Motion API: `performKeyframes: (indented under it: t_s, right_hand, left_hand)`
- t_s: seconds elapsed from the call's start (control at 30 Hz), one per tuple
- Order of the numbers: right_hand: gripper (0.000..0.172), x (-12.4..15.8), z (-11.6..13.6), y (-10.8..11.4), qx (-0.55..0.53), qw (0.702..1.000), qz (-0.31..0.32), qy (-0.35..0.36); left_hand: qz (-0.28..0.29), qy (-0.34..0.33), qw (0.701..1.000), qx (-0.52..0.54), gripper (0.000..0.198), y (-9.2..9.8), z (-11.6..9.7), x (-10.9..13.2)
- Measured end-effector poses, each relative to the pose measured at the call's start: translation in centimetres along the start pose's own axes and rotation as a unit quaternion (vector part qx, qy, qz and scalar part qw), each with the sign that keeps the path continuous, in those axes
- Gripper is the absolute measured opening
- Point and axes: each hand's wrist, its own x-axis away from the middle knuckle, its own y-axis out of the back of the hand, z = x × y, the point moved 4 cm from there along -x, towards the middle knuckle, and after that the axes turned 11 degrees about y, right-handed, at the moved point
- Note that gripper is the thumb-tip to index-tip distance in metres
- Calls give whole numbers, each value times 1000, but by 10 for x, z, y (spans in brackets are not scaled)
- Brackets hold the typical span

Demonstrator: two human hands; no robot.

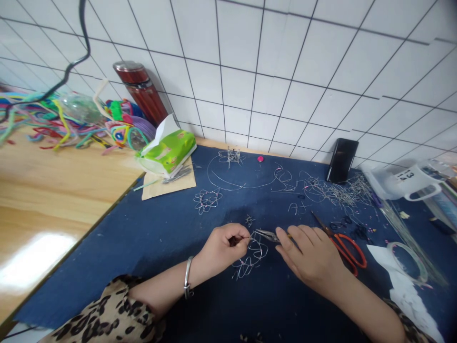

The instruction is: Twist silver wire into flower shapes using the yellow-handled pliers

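My left hand [228, 245] pinches the edge of a looped silver wire ring [255, 255], which hangs below and right of the fingertips. In my right hand [310, 257] is a pair of needle-nose pliers [267, 235], its jaws pointing left beside the wire near my left fingers. Whether the jaw tips touch the wire is too small to tell. A small tangle of wire [249, 219] lies just beyond my hands. Farther left on the blue mat [171, 238] rests a flower-shaped wire ring [207, 201].
Orange-handled scissors [348, 250] lie right of my right hand. Behind them are a heap of wire pieces [348, 190], a leaning phone [342, 160] and a plastic jug [410, 181]. Back left stand a green tissue pack [167, 155], a red flask [143, 90] and colourful pipe cleaners [60, 124].
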Motion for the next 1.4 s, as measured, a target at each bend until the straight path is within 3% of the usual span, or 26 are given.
performKeyframes:
  t_s: [0.33, 0.93, 1.2, 1.4]
  right_hand:
    - [30, 1, -3, 8, -157, 987, -7, -36]
    - [31, 0, 0, 4, -121, 992, 0, -25]
    - [28, 2, -4, 5, -199, 976, -7, -84]
    - [27, 5, -4, 2, -202, 972, 7, -118]
  left_hand:
    - [-1, 7, 1000, 4, 11, 0, -1, 0]
    - [-12, -15, 999, -29, 12, 1, -5, 0]
    - [-22, -57, 996, -60, 13, 1, -5, 2]
    - [-65, -101, 986, -116, 15, 2, -10, 4]
